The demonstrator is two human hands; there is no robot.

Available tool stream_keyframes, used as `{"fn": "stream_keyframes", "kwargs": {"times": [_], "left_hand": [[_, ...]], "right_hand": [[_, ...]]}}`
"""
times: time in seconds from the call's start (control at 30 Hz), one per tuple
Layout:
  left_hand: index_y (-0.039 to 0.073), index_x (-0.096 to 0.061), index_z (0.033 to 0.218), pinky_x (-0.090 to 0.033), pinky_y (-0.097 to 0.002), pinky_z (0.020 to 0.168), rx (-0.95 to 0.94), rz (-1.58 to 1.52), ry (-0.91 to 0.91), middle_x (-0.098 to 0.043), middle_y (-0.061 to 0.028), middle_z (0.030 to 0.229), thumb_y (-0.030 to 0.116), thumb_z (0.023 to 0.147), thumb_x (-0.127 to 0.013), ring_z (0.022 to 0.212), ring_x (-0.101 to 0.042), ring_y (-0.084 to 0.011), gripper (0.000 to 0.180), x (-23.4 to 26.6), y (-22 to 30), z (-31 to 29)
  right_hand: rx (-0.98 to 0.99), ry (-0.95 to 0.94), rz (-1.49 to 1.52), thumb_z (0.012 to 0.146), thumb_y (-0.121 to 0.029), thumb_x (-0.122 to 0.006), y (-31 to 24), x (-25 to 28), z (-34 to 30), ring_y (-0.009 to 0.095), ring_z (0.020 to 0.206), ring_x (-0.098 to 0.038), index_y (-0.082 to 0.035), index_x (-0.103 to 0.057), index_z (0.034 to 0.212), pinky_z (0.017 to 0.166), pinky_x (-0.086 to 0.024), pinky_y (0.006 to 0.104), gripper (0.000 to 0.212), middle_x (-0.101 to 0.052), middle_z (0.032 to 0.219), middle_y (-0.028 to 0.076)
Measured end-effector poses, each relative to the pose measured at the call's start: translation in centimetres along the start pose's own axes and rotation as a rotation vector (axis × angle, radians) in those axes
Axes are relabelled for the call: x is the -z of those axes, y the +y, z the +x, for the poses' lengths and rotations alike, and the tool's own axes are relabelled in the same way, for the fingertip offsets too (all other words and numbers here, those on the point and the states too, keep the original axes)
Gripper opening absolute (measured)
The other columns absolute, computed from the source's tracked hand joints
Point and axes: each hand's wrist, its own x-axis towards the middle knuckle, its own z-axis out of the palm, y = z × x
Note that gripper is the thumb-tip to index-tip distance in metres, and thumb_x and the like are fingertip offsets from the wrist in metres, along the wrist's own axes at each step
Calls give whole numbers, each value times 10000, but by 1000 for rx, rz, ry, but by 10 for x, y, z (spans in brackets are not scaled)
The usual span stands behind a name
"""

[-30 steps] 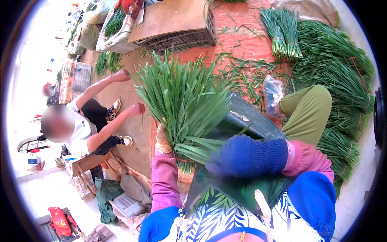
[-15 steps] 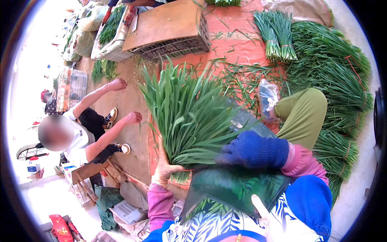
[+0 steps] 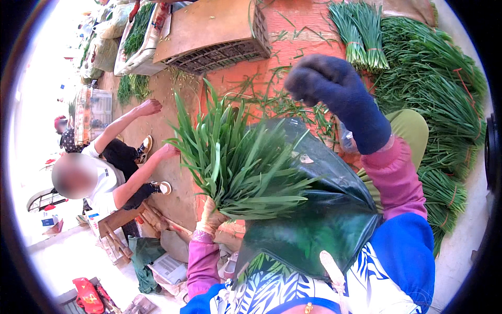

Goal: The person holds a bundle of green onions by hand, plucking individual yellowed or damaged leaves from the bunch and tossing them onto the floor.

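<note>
My left hand [image 3: 210, 215] grips a thick bunch of garlic chives [image 3: 243, 162] near its base. The long flat green leaves fan upward and to the right. Raised to the right of the bunch is my right hand [image 3: 319, 78], in a dark blue knitted glove and apart from the leaves. Its fingers are curled together, slightly blurred, with nothing seen in them. Below the chives a dark green, shiny apron [image 3: 308, 240] spreads over my lap.
Tied chive bundles [image 3: 429, 83] are heaped along the right; two more bundles [image 3: 361, 36] lie beside them. Loose leaf scraps cover the orange sheet [image 3: 293, 47]. A board-topped crate [image 3: 209, 36] stands ahead. At left a person [image 3: 99, 175] sits with both arms stretched out.
My right hand has lifted away from the chives, up and forward. The bunch stays in my left hand, its leaves now tilted slightly left. The seated person's nearer hand has shifted slightly left.
</note>
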Motion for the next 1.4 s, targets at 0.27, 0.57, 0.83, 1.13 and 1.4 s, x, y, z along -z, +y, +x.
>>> {"fn": "stream_keyframes", "kwargs": {"times": [0.27,0.57,0.83,1.13,1.4], "left_hand": [[59,-516,1261,-373,-552,1001,-49,194,135,-538,-140,1268,418,883,-560,1161,-497,-348,523,-39,5,-6],[54,-531,1231,-428,-497,975,-40,13,60,-541,-122,1265,354,855,-611,1140,-525,-294,488,-32,2,-1],[34,-458,1267,-429,-360,1004,26,7,8,-564,-93,1227,51,896,-479,1105,-550,-196,373,-24,1,0],[32,-465,1250,-451,-370,973,44,14,57,-585,-72,1199,135,905,-523,1062,-574,-199,365,-53,6,-8],[4,-468,1216,-480,-326,893,-369,953,65,-610,-94,1132,27,644,-791,1022,-585,-171,657,-39,7,-15]], "right_hand": [[75,-390,-812,750,-275,-639,16,-16,9,330,723,-629,-136,-660,886,630,-497,447,196,-630,747,131],[139,-337,-564,783,-212,-599,52,-37,1,218,591,-597,-106,-652,852,518,-470,348,137,-607,663,65],[160,-48,-264,846,-229,-597,3,-25,31,197,480,-514,-80,-636,913,478,-435,317,168,-574,596,77],[361,-177,-1036,810,-237,-576,21,-63,51,324,566,-595,-147,-622,939,474,-445,439,164,-569,604,130],[-60,-91,-4,871,-274,-543,68,-54,52,146,489,-554,-89,-639,970,440,-453,301,230,-563,611,21]]}}
